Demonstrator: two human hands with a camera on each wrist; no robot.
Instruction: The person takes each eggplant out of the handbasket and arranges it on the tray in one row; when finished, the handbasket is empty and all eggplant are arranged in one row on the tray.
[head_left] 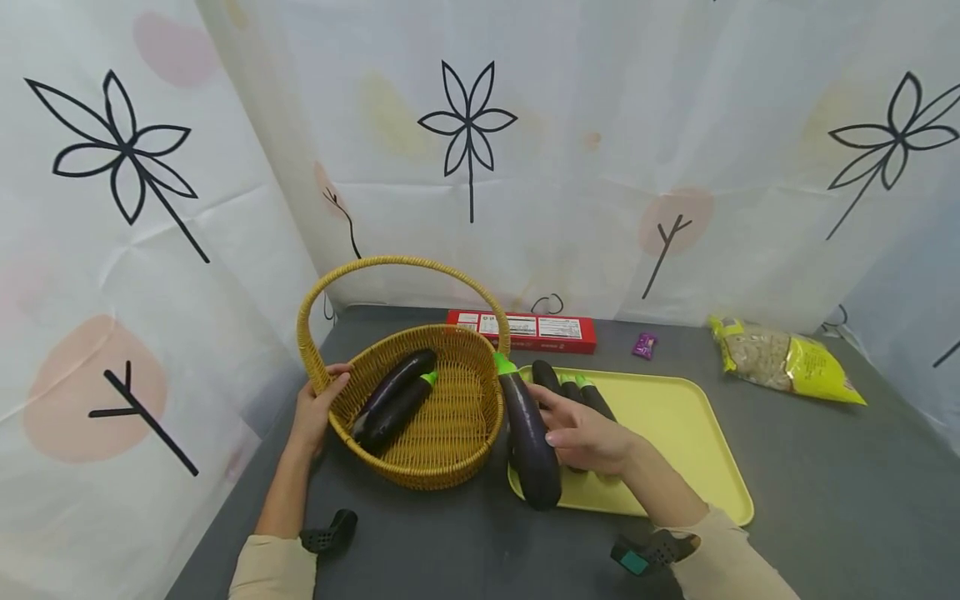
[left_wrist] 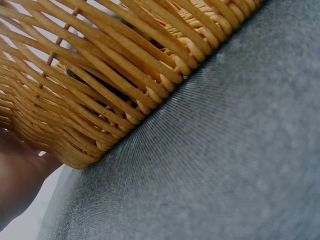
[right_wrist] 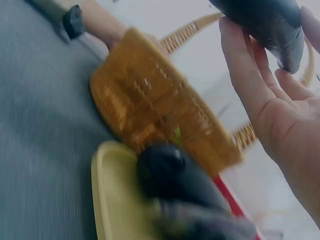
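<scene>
**Glossy dark-purple eggplant (head_left: 531, 442) gripped in the right hand (head_left: 592, 435)**

The dark grey worktop (head_left: 465, 546) stretches away from me. Over it, the held eggplant hangs between a round woven tan basket (head_left: 431, 477) and a shallow yellow tray (head_left: 667, 417); the left hand (head_left: 310, 414) grips the basket's left rim. Two dark eggplants (head_left: 393, 412) lie inside; others (head_left: 547, 377) lie on the tray. Farther back rest a long red carton (head_left: 558, 329), a small purple packet (head_left: 644, 345) and a yellow see-through bag (head_left: 783, 360), before a white curtain (head_left: 600, 92) with black line flowers.

Only the left wrist view shows dark shapes through the weave. In the right wrist view, the gripped eggplant is cut off and those on the tray blur; overhead, the right hand partly hides them.
</scene>
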